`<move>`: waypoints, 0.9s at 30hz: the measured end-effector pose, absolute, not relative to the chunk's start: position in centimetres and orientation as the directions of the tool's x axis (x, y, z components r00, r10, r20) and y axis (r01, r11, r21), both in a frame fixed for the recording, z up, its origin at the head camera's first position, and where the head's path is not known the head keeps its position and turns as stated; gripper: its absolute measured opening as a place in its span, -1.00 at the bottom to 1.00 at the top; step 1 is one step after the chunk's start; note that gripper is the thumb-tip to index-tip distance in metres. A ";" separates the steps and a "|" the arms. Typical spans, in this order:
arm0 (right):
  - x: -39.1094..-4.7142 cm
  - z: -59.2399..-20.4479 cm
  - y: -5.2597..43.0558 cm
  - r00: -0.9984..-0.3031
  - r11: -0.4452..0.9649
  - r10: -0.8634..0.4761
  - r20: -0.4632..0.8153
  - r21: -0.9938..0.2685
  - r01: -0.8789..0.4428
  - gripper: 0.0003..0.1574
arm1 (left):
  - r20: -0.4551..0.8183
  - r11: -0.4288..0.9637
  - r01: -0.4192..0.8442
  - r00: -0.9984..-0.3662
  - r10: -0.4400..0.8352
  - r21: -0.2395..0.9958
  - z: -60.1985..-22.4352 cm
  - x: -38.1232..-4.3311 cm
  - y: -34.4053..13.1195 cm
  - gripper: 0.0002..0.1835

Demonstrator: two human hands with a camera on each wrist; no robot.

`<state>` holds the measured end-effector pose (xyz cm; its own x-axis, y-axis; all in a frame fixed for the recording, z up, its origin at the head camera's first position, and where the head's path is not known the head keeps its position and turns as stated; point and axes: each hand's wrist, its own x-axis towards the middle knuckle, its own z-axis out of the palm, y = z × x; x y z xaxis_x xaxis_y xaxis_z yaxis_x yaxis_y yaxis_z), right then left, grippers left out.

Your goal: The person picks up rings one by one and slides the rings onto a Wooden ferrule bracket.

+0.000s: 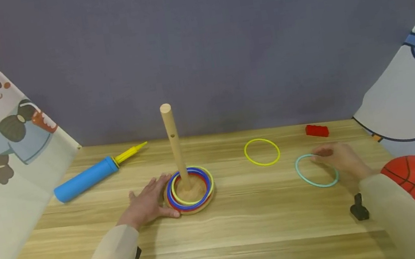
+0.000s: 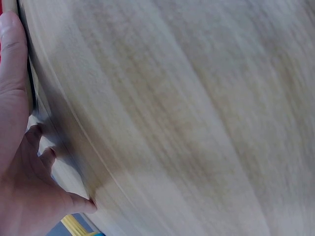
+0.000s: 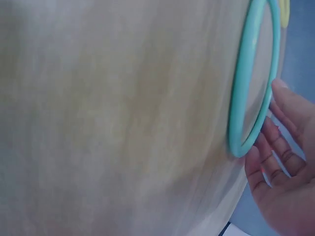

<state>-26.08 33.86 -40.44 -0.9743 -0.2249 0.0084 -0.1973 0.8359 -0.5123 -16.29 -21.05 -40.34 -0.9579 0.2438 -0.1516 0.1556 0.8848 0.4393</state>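
A wooden ring-toss stand (image 1: pixel 176 147) has an upright peg on a round base, with blue, red and pale yellow rings lying around the peg. My left hand (image 1: pixel 147 204) rests against the base's left side, fingers spread and fairly straight, thumb along the front edge. In the left wrist view the thumb (image 2: pixel 12 54) lies against the base's rim. To the right, my right hand (image 1: pixel 338 158) pinches the edge of a teal ring (image 1: pixel 299 172) between thumb and finger. The right wrist view shows the teal ring (image 3: pixel 241 93) beside the fingertips, low over the table.
A yellow ring (image 1: pixel 264 165) lies between the stand and the teal ring. Behind my right hand is a red block (image 1: pixel 317 131). At the left back lies a blue pump (image 1: pixel 88 178) with a yellow nozzle. A grey wall (image 1: pixel 220 56) rises behind the table (image 1: pixel 247 235).
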 end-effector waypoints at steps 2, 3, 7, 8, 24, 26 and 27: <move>-26.3 -40.6 34.0 -0.975 0.837 -0.221 -0.009 -0.515 -0.185 -0.44 | -0.147 0.885 0.160 -0.958 0.246 0.438 -40.2 -16.2 -21.0 0.26; -26.4 -40.8 34.0 -0.976 0.838 -0.219 -0.010 -0.515 -0.183 -0.45 | -0.146 0.885 0.162 -0.958 0.247 0.436 -40.2 -16.2 -21.0 0.26; -26.9 -41.3 34.2 -0.977 0.833 -0.215 -0.001 -0.523 -0.183 -0.49 | -0.149 0.885 0.160 -0.958 0.246 0.438 -40.1 -16.1 -20.9 0.26; -27.0 -41.4 34.2 -0.976 0.831 -0.217 0.009 -0.523 -0.190 -0.53 | -0.152 0.885 0.156 -0.958 0.245 0.438 -40.1 -16.1 -20.9 0.26; -26.5 -41.7 34.7 -0.961 0.822 -0.257 0.105 -0.499 -0.274 -0.73 | -0.161 0.880 0.146 -0.957 0.242 0.452 -40.3 -16.3 -20.9 0.27; -26.3 -41.6 34.7 -0.962 0.826 -0.255 0.095 -0.495 -0.268 -0.68 | -0.166 0.880 0.140 -0.957 0.238 0.455 -40.3 -16.3 -20.9 0.27; -26.2 -41.5 34.7 -0.964 0.828 -0.252 0.087 -0.495 -0.262 -0.66 | -0.169 0.880 0.136 -0.957 0.235 0.455 -40.3 -16.3 -21.0 0.28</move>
<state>-26.25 34.71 -41.55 -0.9637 -0.2523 0.0869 -0.2615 0.8283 -0.4954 -16.29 -20.95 -40.27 -0.9572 0.2350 -0.1688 0.1357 0.8799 0.4554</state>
